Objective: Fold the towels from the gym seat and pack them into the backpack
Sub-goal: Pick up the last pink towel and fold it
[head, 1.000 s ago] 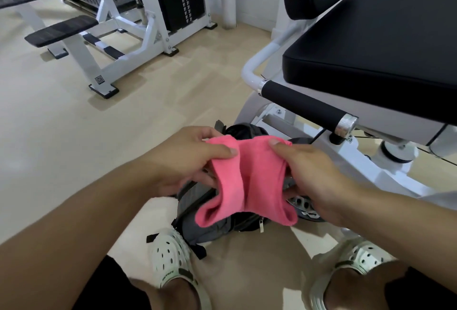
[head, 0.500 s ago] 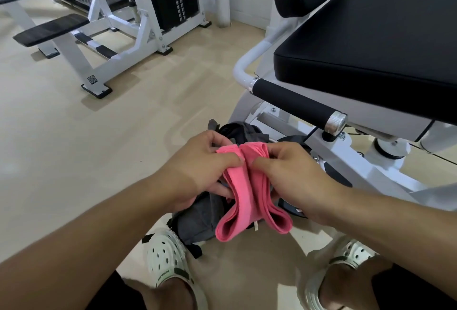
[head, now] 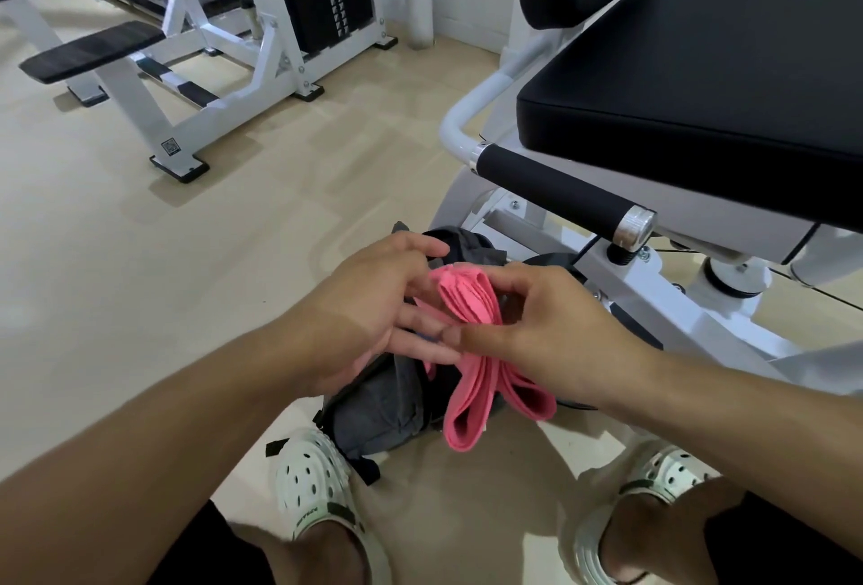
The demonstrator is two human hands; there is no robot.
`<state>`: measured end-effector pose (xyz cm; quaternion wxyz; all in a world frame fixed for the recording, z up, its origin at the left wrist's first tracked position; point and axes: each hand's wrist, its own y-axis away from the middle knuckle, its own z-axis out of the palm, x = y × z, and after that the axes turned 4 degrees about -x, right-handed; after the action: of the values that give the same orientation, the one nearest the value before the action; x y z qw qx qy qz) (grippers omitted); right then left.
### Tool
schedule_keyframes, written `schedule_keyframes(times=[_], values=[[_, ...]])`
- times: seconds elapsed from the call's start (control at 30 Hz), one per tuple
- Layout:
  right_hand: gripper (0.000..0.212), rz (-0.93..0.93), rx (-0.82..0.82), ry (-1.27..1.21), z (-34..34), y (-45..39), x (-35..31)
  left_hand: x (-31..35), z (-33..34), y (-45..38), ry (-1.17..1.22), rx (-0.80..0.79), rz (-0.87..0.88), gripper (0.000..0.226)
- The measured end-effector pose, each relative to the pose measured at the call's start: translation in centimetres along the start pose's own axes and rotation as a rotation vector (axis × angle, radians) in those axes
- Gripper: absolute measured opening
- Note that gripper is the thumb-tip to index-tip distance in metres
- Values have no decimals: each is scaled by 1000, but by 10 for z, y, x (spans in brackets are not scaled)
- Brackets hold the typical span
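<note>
A pink towel (head: 469, 304), folded into a narrow bundle, hangs between both hands with its looped ends drooping at the bottom. My left hand (head: 373, 309) presses it from the left with fingers spread under it. My right hand (head: 537, 327) pinches it from the right. Directly below stands a grey backpack (head: 378, 411) on the floor between my feet, its top mostly hidden by the hands. The black gym seat (head: 700, 70) at the upper right carries no towel in view.
The seat's black padded handle (head: 560, 192) and white frame (head: 654, 304) stand just right of the backpack. Another white weight machine (head: 224, 70) with a black bench stands at the back left. My two white clogs are on the light wooden floor (head: 140, 281).
The towel was folded once more, from a wide drape into a narrow bundle, as my two hands came together. The view has shifted down and closer.
</note>
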<state>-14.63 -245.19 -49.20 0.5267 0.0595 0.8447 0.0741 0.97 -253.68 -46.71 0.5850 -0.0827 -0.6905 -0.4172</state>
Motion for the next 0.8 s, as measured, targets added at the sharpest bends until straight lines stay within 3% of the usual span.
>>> schedule_keyframes(times=[0.1,0.2,0.3,0.43,0.5,0.63,0.8], values=[[40,-41,10,-8,-3,-3,0,0,-10,-2,-207,-28,7,41],[51,-75,41,-18,-7,-7,3,-1,-27,-2,-643,-33,115,54],[43,-111,58,-40,-12,-7,1,0,-35,-2,-884,-60,234,69],[29,-187,70,-65,-16,-7,-2,-2,-32,-4,-663,-215,242,39],[24,-240,98,-14,-17,-7,-1,-3,-29,-4,-547,-195,248,33],[11,-317,178,45,-17,-4,-3,-3,-26,-2,-365,-218,254,33],[13,-332,256,4,-18,-1,-3,-1,-22,-2,-89,-234,139,46]])
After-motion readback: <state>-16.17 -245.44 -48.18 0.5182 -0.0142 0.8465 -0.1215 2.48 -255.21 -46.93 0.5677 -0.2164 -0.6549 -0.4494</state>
